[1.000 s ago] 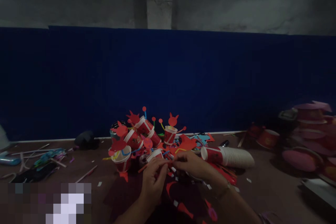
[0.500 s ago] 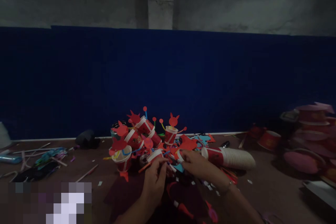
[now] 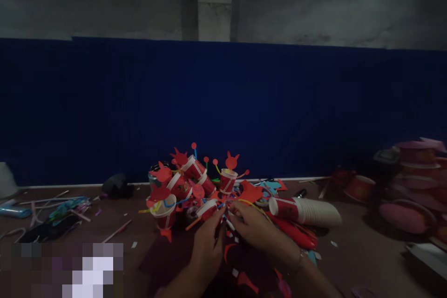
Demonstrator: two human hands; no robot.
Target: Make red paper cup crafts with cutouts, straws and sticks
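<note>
Tilted cup by left hand; nested cups

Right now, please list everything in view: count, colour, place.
Decorated cups: several, red-white, centre heap
Cup stack: one, red-white, lying right of heap
Paper pieces: many, mostly red, centre
Thin strips: several, mixed colours, left
Dark bundle: one, black, back left
Blurred pile: one, pink-red, far right
Other clutter: many, mixed, both sides
Panel: one, blue, behind table
Wall: one, grey, above panel
Table: one, brown, underneath
Left hand and right hand: two, bare, front centre
</note>
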